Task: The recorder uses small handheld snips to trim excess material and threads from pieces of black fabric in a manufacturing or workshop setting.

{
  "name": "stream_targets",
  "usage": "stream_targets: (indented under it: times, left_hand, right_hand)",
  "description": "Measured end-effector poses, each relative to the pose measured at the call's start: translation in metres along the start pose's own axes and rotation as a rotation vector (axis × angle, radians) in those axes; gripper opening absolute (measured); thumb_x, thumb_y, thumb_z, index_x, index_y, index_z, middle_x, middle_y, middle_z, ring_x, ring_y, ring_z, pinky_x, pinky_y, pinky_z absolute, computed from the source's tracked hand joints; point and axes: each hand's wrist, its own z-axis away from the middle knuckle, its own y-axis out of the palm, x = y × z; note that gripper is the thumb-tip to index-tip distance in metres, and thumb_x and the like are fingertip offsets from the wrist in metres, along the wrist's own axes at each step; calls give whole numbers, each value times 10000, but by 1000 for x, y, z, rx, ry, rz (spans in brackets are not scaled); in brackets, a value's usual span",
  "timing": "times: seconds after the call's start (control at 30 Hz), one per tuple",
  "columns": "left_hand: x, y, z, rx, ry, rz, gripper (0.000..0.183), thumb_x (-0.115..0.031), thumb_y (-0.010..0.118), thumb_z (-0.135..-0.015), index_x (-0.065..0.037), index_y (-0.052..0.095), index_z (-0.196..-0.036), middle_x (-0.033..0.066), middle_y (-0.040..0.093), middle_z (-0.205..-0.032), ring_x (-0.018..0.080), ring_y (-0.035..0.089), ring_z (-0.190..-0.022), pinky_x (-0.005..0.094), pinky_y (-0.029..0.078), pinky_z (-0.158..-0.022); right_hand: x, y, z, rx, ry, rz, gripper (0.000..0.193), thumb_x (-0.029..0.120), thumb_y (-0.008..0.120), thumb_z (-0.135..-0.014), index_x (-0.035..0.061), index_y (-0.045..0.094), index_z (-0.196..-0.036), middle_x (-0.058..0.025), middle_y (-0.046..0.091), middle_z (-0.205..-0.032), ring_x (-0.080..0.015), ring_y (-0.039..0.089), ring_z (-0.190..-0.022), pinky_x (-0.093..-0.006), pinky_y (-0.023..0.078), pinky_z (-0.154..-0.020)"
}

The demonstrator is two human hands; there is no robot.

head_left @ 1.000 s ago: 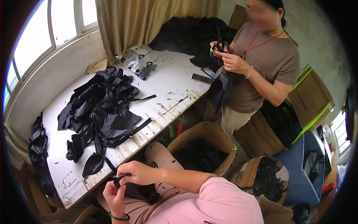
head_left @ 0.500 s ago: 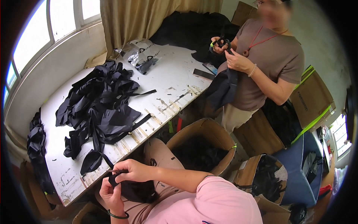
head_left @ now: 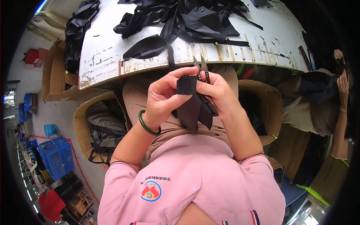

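My left hand (head_left: pixel 165 98), with a green bangle on the wrist, pinches the folded top of a small black fabric piece (head_left: pixel 192 108). My right hand (head_left: pixel 218 93) grips the same piece from the other side. It also holds small thread snips (head_left: pixel 203 69), whose blades point up toward the table edge. The fabric hangs down between both hands over my lap. Behind them a pile of black fabric strips (head_left: pixel 187 18) lies on the worn white table (head_left: pixel 108 56).
An open cardboard box (head_left: pixel 83 120) with dark fabric stands at my left, another box (head_left: pixel 276 100) at my right. A co-worker's hand (head_left: pixel 343 86) holds dark cloth (head_left: pixel 317 88) at the right edge. Blue crates (head_left: pixel 56 157) stand on the floor at lower left.
The view has swung round sharply. My two hands, earlier low in the picture on a small black piece, are now together at its centre, just below the table edge.
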Motion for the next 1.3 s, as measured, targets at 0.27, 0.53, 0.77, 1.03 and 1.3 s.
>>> stream_targets:
  times: [0.27, 0.53, 0.77, 1.03, 1.3]
  left_hand:
    - [-4, -4, 2, 149, 41, -104, 96, 85, 626, -803, 5, 600, -851, 151, 639, -1085, 182, 594, -1030, 307, 454, -927]
    - [-1, 3, -1, 88, 48, -418, 108, 70, 654, -741, 10, 626, -827, 90, 658, -938, 152, 616, -817, 274, 483, -741]
    - [15, -1, 7, -64, 247, -559, 166, 101, 704, -733, 8, 663, -864, 122, 691, -962, 195, 643, -863, 280, 492, -772]
    - [15, -8, 5, -265, 318, -413, 171, 105, 688, -783, 12, 650, -922, 136, 680, -1012, 182, 637, -961, 276, 484, -848]
    - [17, -11, 14, -202, 270, -430, 152, 101, 670, -798, 13, 641, -918, 130, 662, -1021, 259, 632, -1050, 347, 472, -932]
  right_hand:
    - [9, -5, 9, 88, 146, 128, 189, 129, 674, -880, 26, 626, -1030, -6, 614, -844, -54, 559, -705, -202, 473, -663]
    - [30, 18, 14, -220, -428, 981, 339, 168, 765, -781, 29, 576, -1027, 32, 468, -738, -58, 429, -655, -225, 389, -572]
    - [20, 13, 2, -320, -510, 1188, 293, 226, 712, -864, 12, 595, -1026, 31, 444, -718, -60, 387, -644, -200, 353, -582]
    - [-11, 18, 38, -98, -5, 506, 271, 316, 643, -925, 64, 550, -889, 63, 483, -716, -8, 426, -607, -180, 357, -523]
    - [-20, 19, 28, -111, -70, 588, 283, 281, 688, -893, 52, 537, -827, 62, 466, -642, -35, 382, -570, -219, 330, -493]
